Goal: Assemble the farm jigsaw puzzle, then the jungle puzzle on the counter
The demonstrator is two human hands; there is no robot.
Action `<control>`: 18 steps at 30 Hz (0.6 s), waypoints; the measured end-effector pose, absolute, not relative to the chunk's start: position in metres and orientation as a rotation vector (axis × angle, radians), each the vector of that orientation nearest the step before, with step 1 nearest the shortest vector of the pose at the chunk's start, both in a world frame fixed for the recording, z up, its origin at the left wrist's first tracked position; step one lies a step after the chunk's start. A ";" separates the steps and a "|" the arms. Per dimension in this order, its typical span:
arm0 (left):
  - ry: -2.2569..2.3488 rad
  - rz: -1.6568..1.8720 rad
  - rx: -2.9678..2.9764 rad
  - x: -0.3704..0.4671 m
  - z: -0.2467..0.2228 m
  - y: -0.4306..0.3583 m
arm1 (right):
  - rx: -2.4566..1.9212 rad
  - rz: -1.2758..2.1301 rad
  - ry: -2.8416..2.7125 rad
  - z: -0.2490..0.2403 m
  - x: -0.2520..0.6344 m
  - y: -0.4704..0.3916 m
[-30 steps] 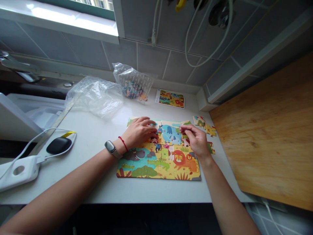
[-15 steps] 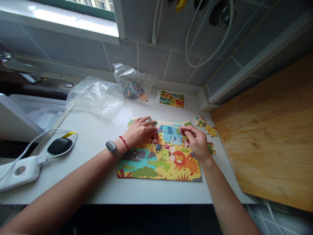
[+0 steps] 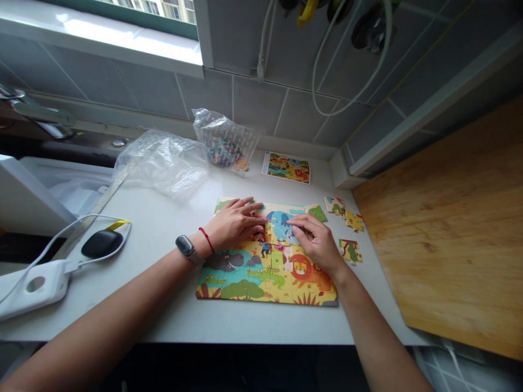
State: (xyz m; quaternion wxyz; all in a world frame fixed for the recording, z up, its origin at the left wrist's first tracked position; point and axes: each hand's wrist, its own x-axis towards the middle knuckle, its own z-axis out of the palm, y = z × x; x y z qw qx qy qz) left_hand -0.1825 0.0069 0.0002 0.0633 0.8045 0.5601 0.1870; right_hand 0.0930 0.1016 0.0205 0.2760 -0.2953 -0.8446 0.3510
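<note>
A jigsaw puzzle [image 3: 245, 288] of cartoon animals, with a hippo, crocodile, lion and elephant, lies largely joined on the counter. My left hand [image 3: 237, 222] rests over its upper left part, fingers spread, hiding some pieces. On the blue elephant [image 3: 279, 224], the fingertips of my right hand [image 3: 316, 239] touch the surface. Its index finger and thumb are slightly apart, with no loose piece visible between them. Right of the puzzle lie loose pieces: a yellow one [image 3: 353, 220], a green-and-cream one [image 3: 335, 205] and one with a dark red edge [image 3: 350, 251].
Behind the puzzle lies a picture card [image 3: 286, 167]. A clear bag of small pieces [image 3: 224, 149] and a crumpled plastic bag [image 3: 163, 163] are at the back. A wooden board [image 3: 449, 234] leans at right. A white power strip [image 3: 36, 286] and black device [image 3: 102, 243] sit left.
My right hand has moved left across the elephant, uncovering the green corner piece and more of the loose piece at the right. My left hand stays spread on the puzzle.
</note>
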 end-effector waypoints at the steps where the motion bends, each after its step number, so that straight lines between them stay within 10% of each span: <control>1: 1.698 0.576 2.424 -0.181 0.001 0.007 | -0.797 0.944 -2.268 0.021 0.093 0.102; 18: 1.967 1.512 1.834 -0.204 0.008 0.009 | -1.080 0.502 -1.886 0.033 0.129 0.137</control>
